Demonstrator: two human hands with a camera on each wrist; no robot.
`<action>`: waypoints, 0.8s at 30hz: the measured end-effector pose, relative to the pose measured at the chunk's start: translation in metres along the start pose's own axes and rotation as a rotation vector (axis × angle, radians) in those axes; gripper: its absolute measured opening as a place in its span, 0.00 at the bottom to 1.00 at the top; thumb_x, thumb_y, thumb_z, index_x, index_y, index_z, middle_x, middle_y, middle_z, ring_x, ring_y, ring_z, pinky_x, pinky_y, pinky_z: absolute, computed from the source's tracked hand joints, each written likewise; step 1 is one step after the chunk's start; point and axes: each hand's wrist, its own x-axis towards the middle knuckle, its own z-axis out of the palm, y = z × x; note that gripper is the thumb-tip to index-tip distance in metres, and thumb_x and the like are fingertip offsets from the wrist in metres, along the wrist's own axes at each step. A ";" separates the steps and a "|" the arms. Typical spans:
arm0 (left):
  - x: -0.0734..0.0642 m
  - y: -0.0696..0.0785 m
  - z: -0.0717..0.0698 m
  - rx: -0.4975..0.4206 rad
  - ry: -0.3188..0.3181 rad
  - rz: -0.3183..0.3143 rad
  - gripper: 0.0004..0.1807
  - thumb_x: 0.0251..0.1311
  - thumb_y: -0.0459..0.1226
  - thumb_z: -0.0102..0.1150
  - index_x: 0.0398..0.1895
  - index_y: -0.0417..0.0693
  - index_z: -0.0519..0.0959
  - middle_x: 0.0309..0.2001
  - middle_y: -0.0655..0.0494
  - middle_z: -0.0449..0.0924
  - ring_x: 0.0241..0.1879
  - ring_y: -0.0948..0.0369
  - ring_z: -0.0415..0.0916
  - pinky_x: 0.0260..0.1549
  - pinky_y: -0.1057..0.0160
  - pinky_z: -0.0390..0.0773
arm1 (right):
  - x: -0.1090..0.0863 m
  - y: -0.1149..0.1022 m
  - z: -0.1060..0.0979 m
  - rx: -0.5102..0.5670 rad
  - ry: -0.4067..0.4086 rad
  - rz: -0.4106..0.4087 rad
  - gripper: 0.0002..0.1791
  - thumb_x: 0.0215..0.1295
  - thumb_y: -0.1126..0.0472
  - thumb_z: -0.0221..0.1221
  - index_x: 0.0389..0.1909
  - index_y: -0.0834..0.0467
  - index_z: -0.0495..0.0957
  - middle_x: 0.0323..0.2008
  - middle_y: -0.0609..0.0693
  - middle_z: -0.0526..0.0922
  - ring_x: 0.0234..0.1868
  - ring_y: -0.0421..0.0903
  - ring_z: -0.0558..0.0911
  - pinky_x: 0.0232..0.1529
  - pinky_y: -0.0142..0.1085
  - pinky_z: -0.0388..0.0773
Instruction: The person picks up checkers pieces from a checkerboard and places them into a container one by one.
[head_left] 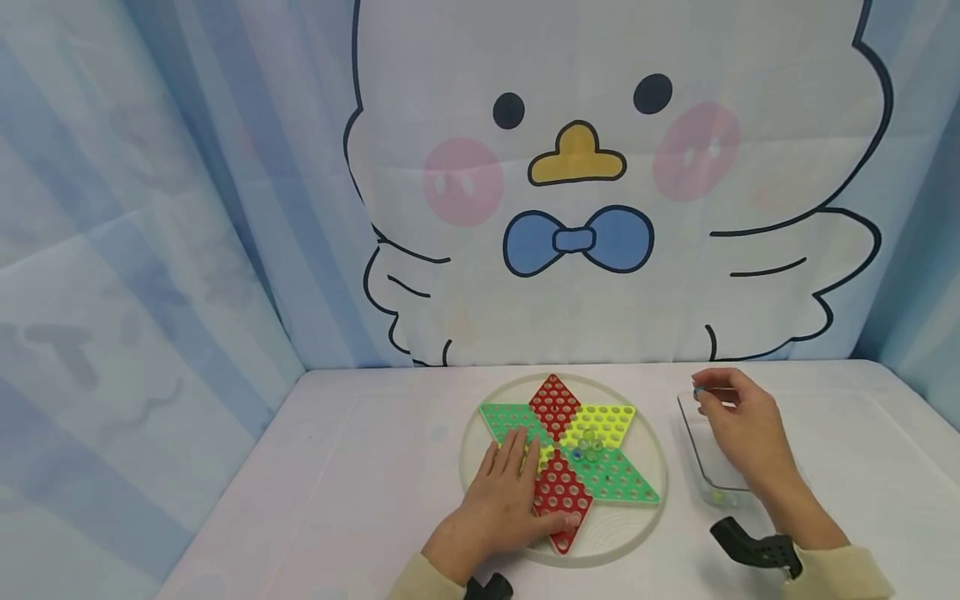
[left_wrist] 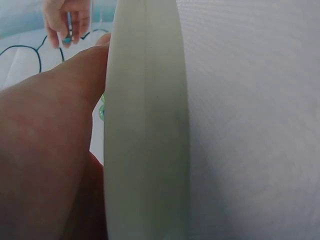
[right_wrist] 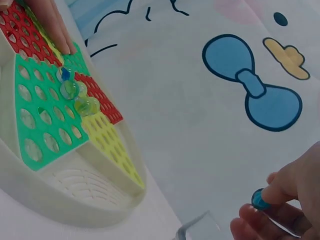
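Observation:
A round Chinese checkers board (head_left: 618, 521) with a red, green and yellow star lies on the table. My left hand (head_left: 502, 504) rests on its left side, fingers extended over the holes and thumb out across the lower red point. Several clear marbles (head_left: 588, 450), some with green, yellow or blue in them, sit clustered near the middle of the star. To the right, my right hand (head_left: 746, 429) pinches a blue marble (right_wrist: 258, 200) between thumb and fingers. It is held up over a clear plastic box (head_left: 701, 454), partly hidden by that hand and forearm.
A few marbles (head_left: 722, 497) show at the near end of the clear box. The white tablecloth (head_left: 337, 492) covers the table. Behind its far edge hangs a curtain (head_left: 465, 308) printed with a cartoon character. In the left wrist view the board's thick rim (left_wrist: 145, 120) fills the middle.

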 end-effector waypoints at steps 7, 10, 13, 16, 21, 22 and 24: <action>0.000 0.001 -0.002 0.000 -0.001 -0.006 0.58 0.59 0.74 0.44 0.80 0.44 0.47 0.80 0.43 0.40 0.80 0.51 0.37 0.77 0.46 0.46 | 0.001 0.010 -0.005 -0.050 -0.072 0.071 0.15 0.75 0.61 0.50 0.55 0.64 0.77 0.49 0.63 0.82 0.34 0.24 0.77 0.33 0.15 0.73; 0.000 0.001 -0.001 -0.006 -0.010 -0.008 0.58 0.59 0.74 0.43 0.80 0.44 0.46 0.81 0.44 0.39 0.81 0.51 0.37 0.77 0.46 0.46 | 0.001 0.015 -0.005 -0.072 -0.106 0.105 0.16 0.75 0.60 0.50 0.55 0.63 0.77 0.49 0.62 0.82 0.38 0.37 0.83 0.32 0.17 0.73; 0.000 0.001 -0.001 -0.002 -0.010 -0.009 0.58 0.59 0.74 0.42 0.80 0.44 0.47 0.81 0.44 0.39 0.81 0.51 0.37 0.77 0.47 0.46 | 0.000 0.018 -0.004 -0.088 -0.138 0.124 0.16 0.76 0.60 0.50 0.56 0.64 0.77 0.50 0.63 0.82 0.44 0.52 0.84 0.34 0.23 0.76; 0.000 0.001 -0.001 0.001 -0.007 -0.007 0.58 0.59 0.74 0.43 0.80 0.44 0.47 0.81 0.44 0.39 0.80 0.51 0.37 0.77 0.47 0.46 | 0.001 0.019 -0.004 -0.099 -0.156 0.140 0.16 0.75 0.61 0.49 0.56 0.65 0.77 0.51 0.65 0.81 0.47 0.58 0.84 0.39 0.36 0.83; 0.000 0.000 -0.001 -0.005 -0.004 -0.002 0.58 0.59 0.74 0.43 0.80 0.44 0.47 0.81 0.44 0.39 0.80 0.51 0.37 0.77 0.47 0.46 | 0.003 0.023 -0.007 -0.114 -0.192 0.156 0.16 0.73 0.64 0.51 0.54 0.67 0.78 0.49 0.66 0.82 0.43 0.52 0.85 0.37 0.37 0.83; 0.000 0.000 -0.001 -0.007 -0.005 -0.002 0.58 0.59 0.74 0.43 0.80 0.44 0.46 0.81 0.44 0.38 0.81 0.51 0.36 0.77 0.47 0.46 | 0.004 0.024 -0.008 -0.122 -0.202 0.153 0.16 0.72 0.64 0.51 0.53 0.68 0.78 0.48 0.66 0.83 0.41 0.49 0.85 0.35 0.33 0.82; 0.000 0.000 0.000 -0.011 -0.006 -0.003 0.58 0.59 0.74 0.42 0.80 0.44 0.46 0.81 0.44 0.38 0.81 0.51 0.36 0.77 0.47 0.45 | 0.005 0.025 -0.010 -0.134 -0.230 0.147 0.15 0.70 0.66 0.52 0.51 0.69 0.79 0.46 0.65 0.84 0.38 0.44 0.84 0.31 0.27 0.78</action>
